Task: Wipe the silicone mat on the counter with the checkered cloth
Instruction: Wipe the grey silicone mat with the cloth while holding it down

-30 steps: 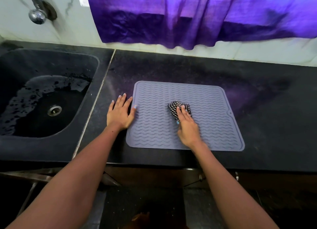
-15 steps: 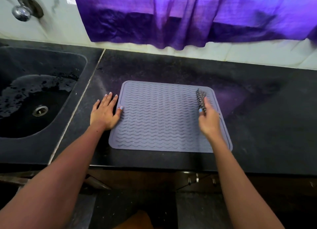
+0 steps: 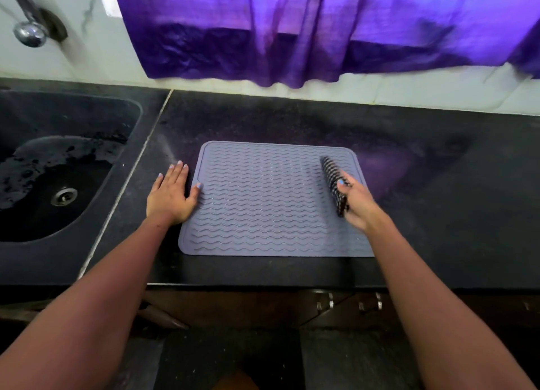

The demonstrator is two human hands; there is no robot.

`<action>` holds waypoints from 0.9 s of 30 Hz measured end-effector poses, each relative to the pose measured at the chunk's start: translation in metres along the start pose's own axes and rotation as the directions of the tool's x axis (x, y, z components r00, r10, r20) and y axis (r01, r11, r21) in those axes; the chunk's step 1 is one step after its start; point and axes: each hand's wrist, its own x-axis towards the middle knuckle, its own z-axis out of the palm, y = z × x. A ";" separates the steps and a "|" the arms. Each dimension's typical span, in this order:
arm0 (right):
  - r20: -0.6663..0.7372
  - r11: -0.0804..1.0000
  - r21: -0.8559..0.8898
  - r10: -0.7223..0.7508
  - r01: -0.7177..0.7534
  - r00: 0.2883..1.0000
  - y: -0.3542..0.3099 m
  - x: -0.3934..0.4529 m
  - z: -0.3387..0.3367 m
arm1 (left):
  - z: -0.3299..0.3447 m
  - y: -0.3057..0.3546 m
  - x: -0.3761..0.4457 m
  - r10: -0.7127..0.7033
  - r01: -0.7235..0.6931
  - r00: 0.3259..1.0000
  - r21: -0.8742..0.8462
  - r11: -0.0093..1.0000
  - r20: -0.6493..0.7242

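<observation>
The right hand [image 3: 358, 204] pinched the cloth [image 3: 333, 185] on edge near the mat's [image 3: 263, 202] right edge; it could slip. The left hand [image 3: 171, 193], fingers flat, pinned the mat's left edge to the table [image 3: 438, 214].

There is one gray mat [image 3: 263, 202] on one black counter [image 3: 438, 185]. There is one checkered cloth [image 3: 333, 182]. There are two hands: one left hand [image 3: 171, 196] and one right hand [image 3: 358, 204]. There is one sink [image 3: 58, 170], one tap [image 3: 29, 30] and one purple curtain [image 3: 321, 30].
</observation>
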 end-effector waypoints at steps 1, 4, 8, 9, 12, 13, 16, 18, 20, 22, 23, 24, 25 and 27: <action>-0.109 0.997 0.071 0.009 -0.002 0.994 -0.004 0.003 -0.004 | 0.000 0.000 0.000 0.001 -0.001 1.000 -0.003 1.000 0.004; -0.359 0.981 -0.170 -0.148 0.092 0.922 -0.008 -0.005 -0.001 | 0.001 -0.001 0.000 -0.001 0.001 1.000 0.001 1.000 -0.004; -0.055 0.714 -0.668 -0.327 0.209 0.943 0.016 -0.026 0.016 | 0.000 -0.001 -0.001 -0.003 0.003 1.000 -0.007 1.000 -0.012; 0.025 0.608 -0.767 -0.289 0.204 0.957 0.027 -0.026 0.020 | 0.000 -0.001 -0.001 -0.005 0.005 1.000 -0.009 1.000 -0.014; 0.102 0.399 -0.895 -0.250 0.199 0.963 0.046 -0.017 0.020 | 0.001 -0.001 -0.001 -0.007 0.006 1.000 -0.004 1.000 -0.021; 0.101 0.410 -0.889 -0.255 0.202 0.962 0.047 -0.016 0.019 | 0.002 -0.001 -0.001 -0.007 0.007 1.000 0.000 1.000 -0.023; 0.098 0.482 -0.850 -0.253 0.214 0.962 0.044 -0.015 0.014 | 0.001 0.000 -0.001 -0.003 0.003 1.000 -0.004 1.000 -0.028; 0.083 0.494 -0.843 -0.272 0.213 0.959 0.044 -0.014 0.014 | 0.001 0.000 -0.001 -0.005 0.005 1.000 -0.002 1.000 -0.026; 0.091 0.533 -0.816 -0.261 0.222 0.961 0.040 -0.012 0.013 | 0.001 0.000 -0.001 -0.006 0.006 1.000 0.006 1.000 -0.020; 0.099 0.675 -0.708 -0.196 0.208 0.976 0.026 -0.006 0.002 | 0.000 0.000 -0.001 -0.001 0.001 1.000 0.008 1.000 -0.021; 0.076 0.774 -0.608 -0.166 0.178 0.983 0.016 -0.002 -0.006 | -0.001 0.000 -0.001 -0.001 0.001 1.000 0.004 1.000 -0.017; 0.006 0.845 -0.516 -0.160 0.140 0.987 0.006 0.001 -0.015 | -0.001 0.000 -0.002 0.000 0.000 1.000 0.000 1.000 -0.014; -0.101 0.869 -0.482 -0.184 0.114 0.978 -0.001 0.003 -0.023 | -0.001 0.000 -0.002 0.001 -0.001 1.000 -0.002 1.000 -0.015; -0.287 0.827 -0.560 -0.252 0.052 0.924 -0.005 -0.001 -0.032 | 0.000 -0.001 -0.002 0.008 -0.008 1.000 -0.005 1.000 -0.028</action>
